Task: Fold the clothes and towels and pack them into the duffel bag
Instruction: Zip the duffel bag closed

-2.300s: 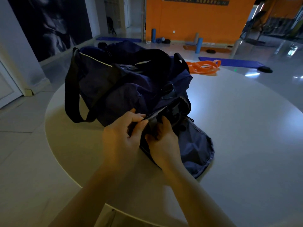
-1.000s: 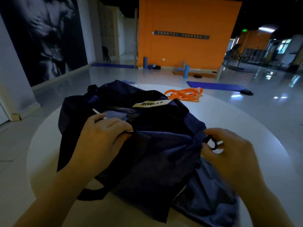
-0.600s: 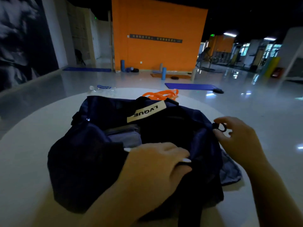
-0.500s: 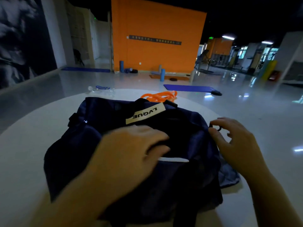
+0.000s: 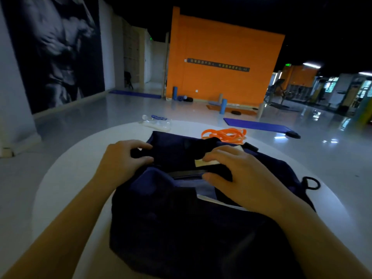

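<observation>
A dark navy duffel bag (image 5: pixel 181 228) lies on the round white table (image 5: pixel 66 178) right in front of me. Its top opening shows a grey folded cloth (image 5: pixel 203 188) inside. My left hand (image 5: pixel 122 160) grips the bag's far left edge, thumb and fingers pinched on the dark fabric. My right hand (image 5: pixel 241 178) rests on the bag's top near a pale label (image 5: pixel 207 162), fingers curled over the rim of the opening. A black cord loop (image 5: pixel 311 183) hangs off the bag's right end.
Orange resistance bands (image 5: pixel 225 134) lie on the table just behind the bag. A clear plastic bottle (image 5: pixel 156 123) lies at the table's far edge. Beyond are a glossy gym floor, blue mats (image 5: pixel 255 125), foam rollers and an orange wall.
My left hand moved from the middle of the bag to its far left edge. My right hand left the cord loop at the right end and came onto the bag's top by the label.
</observation>
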{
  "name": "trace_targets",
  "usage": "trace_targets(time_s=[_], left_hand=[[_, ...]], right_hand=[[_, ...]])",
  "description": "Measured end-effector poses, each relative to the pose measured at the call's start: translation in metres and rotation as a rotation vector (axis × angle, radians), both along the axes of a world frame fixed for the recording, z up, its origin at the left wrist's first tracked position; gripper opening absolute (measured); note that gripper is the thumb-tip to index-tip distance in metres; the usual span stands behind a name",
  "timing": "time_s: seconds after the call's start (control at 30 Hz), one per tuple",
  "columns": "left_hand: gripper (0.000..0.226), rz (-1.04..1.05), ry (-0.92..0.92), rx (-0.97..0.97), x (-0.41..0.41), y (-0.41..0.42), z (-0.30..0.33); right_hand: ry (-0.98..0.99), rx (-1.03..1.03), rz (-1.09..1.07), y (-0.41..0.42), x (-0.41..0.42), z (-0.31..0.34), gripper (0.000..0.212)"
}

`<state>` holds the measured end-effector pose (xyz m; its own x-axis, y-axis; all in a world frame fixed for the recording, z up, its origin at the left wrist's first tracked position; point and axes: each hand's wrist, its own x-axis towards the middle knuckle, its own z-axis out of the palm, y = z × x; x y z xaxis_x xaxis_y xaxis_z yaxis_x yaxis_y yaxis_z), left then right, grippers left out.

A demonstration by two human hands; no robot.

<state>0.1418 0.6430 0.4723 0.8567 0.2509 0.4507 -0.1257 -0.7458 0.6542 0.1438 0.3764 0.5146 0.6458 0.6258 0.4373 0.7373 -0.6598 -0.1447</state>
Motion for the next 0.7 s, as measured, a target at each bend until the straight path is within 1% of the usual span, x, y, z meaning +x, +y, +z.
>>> trace_targets(time_s=[0.07,0.13,0.23,0.3,0.37,0.43,0.57,0.63,0.7], left_hand=[[0.018,-0.014,-0.038,-0.219,0.0,0.005,-0.003],[0.016,-0.035,-0.062,-0.445,-0.001,0.009,-0.006],[0.011,-0.041,-0.061,-0.761,-0.005,0.008,-0.008],[0.011,-0.051,-0.064,-0.907,-0.007,0.005,-0.009],[0.012,-0.074,-0.074,-0.994,-0.008,0.004,-0.01],[0.012,-0.086,-0.078,-1.041,-0.009,0.005,-0.012],[0.012,-0.091,-0.064,-1.039,-0.009,0.009,-0.016],[0.013,-0.109,-0.066,-1.055,-0.01,0.008,-0.018],[0.013,-0.127,-0.066,-1.049,-0.01,0.008,-0.018]], right_hand=[[-0.016,-0.026,0.009,0.016,0.005,0.007,0.035],[-0.048,-0.076,0.008,0.036,0.009,0.015,0.033],[-0.073,-0.205,0.01,0.07,0.02,0.018,0.029],[-0.038,-0.284,0.027,0.092,0.028,0.014,0.029],[-0.007,-0.354,0.053,0.111,0.033,0.009,0.029],[0.008,-0.387,0.063,0.125,0.035,0.004,0.026],[0.048,-0.329,0.07,0.133,0.037,-0.003,0.016],[0.02,-0.348,0.066,0.133,0.038,-0.008,0.014],[-0.058,-0.363,0.066,0.133,0.037,-0.01,0.016]])
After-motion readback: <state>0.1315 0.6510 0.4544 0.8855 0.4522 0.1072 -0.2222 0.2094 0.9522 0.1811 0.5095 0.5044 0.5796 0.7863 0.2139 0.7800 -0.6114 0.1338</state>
